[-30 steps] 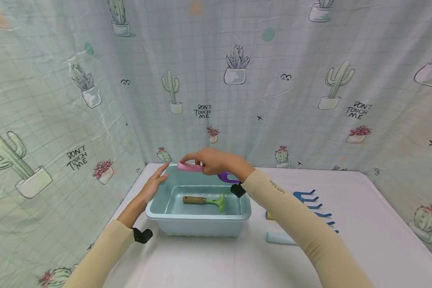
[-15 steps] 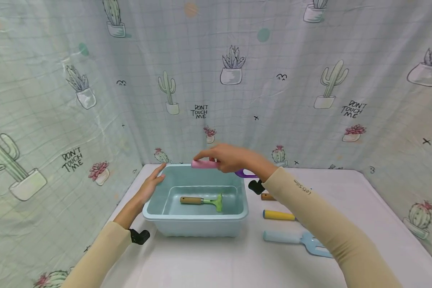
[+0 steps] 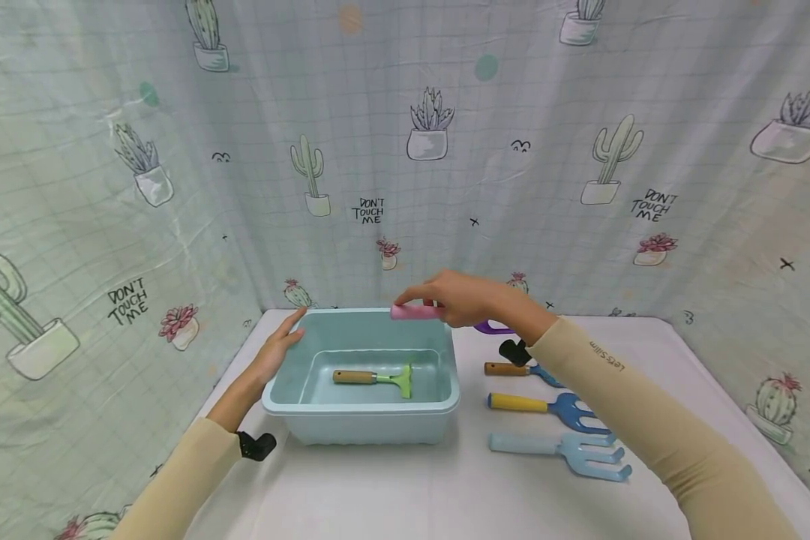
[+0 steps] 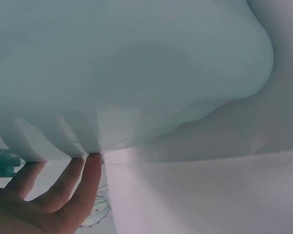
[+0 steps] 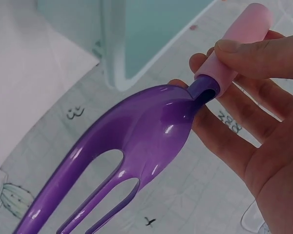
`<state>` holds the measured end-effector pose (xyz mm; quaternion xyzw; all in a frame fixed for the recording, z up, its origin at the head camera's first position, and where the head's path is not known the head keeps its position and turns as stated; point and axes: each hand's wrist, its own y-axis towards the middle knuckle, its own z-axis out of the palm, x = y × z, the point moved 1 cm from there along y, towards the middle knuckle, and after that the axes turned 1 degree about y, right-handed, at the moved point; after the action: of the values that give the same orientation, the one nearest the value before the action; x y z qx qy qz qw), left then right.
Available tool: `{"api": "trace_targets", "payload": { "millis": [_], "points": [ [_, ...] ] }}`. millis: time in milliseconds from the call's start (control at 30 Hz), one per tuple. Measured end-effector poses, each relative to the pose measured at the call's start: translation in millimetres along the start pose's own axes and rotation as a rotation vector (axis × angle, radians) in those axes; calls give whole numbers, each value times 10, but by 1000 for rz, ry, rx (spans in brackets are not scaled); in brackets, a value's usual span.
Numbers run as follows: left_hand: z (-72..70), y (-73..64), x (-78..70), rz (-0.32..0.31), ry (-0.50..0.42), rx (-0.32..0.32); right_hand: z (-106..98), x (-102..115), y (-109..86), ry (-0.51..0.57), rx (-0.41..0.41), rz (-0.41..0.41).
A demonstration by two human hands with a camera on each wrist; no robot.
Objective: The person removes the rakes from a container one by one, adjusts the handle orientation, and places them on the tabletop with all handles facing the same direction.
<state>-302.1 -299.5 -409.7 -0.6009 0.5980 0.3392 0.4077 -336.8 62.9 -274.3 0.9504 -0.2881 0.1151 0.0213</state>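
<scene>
My right hand [image 3: 469, 296] pinches the pink handle of a purple garden fork [image 5: 161, 126] between thumb and fingers, above the right back corner of a light blue plastic basin [image 3: 361, 409]. In the right wrist view its long tines point away from the palm, down and left. My left hand [image 3: 277, 351] rests at the basin's left rim, its fairly straight fingertips [image 4: 92, 161] touching the outer wall. Inside the basin lies a green tool [image 3: 401, 379] with a wooden handle and a wide flat head.
Right of the basin, on the white table [image 3: 351, 491], lie a blue tool with a brown handle [image 3: 506, 369], a blue garden fork with a yellow handle [image 3: 518, 403] and a light blue garden fork [image 3: 523, 443]. A cactus-print curtain [image 3: 378, 97] stands behind and beside the table.
My right hand has moved right with the purple garden fork, from over the basin's back middle to its right back corner. The left hand stays at the rim. The tools at right are less covered.
</scene>
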Motion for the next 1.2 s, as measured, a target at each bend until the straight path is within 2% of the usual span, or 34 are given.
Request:
{"api": "trace_targets", "payload": {
  "millis": [267, 467, 800, 967, 1200],
  "points": [
    [10, -29, 0, 16, 12, 6, 58, -171, -223, 20, 16, 63],
    [-17, -15, 12, 12, 11, 6, 101, -310, -392, -13, -2, 89],
    [-10, -18, -6, 6, 4, 17, 181, -635, -727, -17, -18, 132],
    [5, -41, 11, 14, -22, 27, 225, -799, -905, -22, -21, 156],
    [1, -30, -8, 27, -13, 33, 249, -983, -1156, -17, -34, 203]
  ]
}}
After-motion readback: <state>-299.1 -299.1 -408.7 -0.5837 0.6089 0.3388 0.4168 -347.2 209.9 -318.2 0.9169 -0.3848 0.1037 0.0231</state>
